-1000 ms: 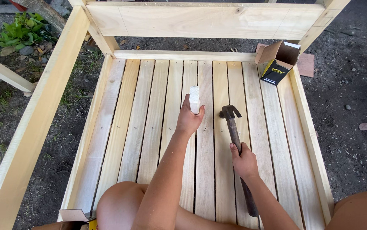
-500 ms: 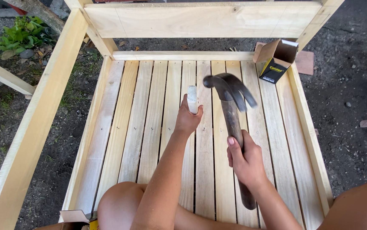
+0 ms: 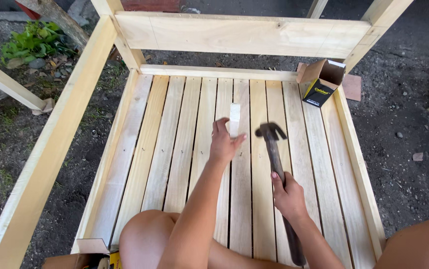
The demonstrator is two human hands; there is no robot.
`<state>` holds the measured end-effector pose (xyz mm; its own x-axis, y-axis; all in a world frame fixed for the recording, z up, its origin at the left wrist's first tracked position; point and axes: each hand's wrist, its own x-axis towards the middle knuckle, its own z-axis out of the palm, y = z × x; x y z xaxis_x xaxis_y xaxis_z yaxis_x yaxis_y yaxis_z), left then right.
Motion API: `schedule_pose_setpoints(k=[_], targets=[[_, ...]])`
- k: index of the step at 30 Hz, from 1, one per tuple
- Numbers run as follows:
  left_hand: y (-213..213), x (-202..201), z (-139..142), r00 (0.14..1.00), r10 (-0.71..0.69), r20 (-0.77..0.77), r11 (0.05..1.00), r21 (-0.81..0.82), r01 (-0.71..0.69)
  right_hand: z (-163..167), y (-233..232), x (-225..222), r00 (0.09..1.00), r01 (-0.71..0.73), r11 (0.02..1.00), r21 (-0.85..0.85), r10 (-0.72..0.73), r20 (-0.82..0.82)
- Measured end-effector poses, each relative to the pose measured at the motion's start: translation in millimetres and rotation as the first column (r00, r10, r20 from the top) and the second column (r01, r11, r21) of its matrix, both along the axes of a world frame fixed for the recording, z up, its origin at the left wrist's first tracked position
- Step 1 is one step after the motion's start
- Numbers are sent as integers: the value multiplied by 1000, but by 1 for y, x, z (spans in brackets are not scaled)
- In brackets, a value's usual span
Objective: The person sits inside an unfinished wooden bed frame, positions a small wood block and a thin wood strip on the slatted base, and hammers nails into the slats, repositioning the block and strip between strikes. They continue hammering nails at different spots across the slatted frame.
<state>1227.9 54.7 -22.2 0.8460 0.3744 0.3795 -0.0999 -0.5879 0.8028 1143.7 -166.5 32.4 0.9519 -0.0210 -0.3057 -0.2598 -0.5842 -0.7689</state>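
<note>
The slats [image 3: 194,149] and frame [image 3: 239,35] are pale, bare wood, planed smooth and matt, as is the small block [image 3: 235,118]. The hammer [image 3: 274,154] has a dark, dull metal head and a worn dark handle. At the far right corner the box [image 3: 321,82] is matt brown cardboard with a glossier black printed face; the ground [image 3: 414,114] is rough, gritty dirt.

Centre of frame: left hand [image 3: 224,144] pinches a small pale wooden block [image 3: 235,118] upright on the slatted wooden frame [image 3: 169,144]. Right hand [image 3: 288,195] grips a claw hammer [image 3: 274,149], its head just beside the block. Upper right: open cardboard box [image 3: 321,82].
</note>
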Motion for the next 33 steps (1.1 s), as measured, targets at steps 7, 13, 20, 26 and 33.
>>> schedule_pose_setpoints(k=[7, 13, 20, 26, 33], targets=[[-48, -106, -61, 902, 248, -354, 964, 184, -193, -54, -34, 17, 995, -87, 972, -219, 75, -60], [-63, -106, -76, 787, 268, -556, 921, 388, -39, -53, -29, 16, 984, -74, 986, -152, 48, -170], [-61, -105, -69, 786, 283, -550, 924, 377, -69, -28, -22, 8, 965, -38, 998, 40, 47, -258], [-60, -105, -72, 758, 306, -576, 914, 400, -66, 22, -28, -12, 994, -63, 968, 241, 40, 99], [-61, -107, -70, 775, 294, -559, 921, 383, -74, -9, -33, -1, 973, -171, 983, 62, 159, 165]])
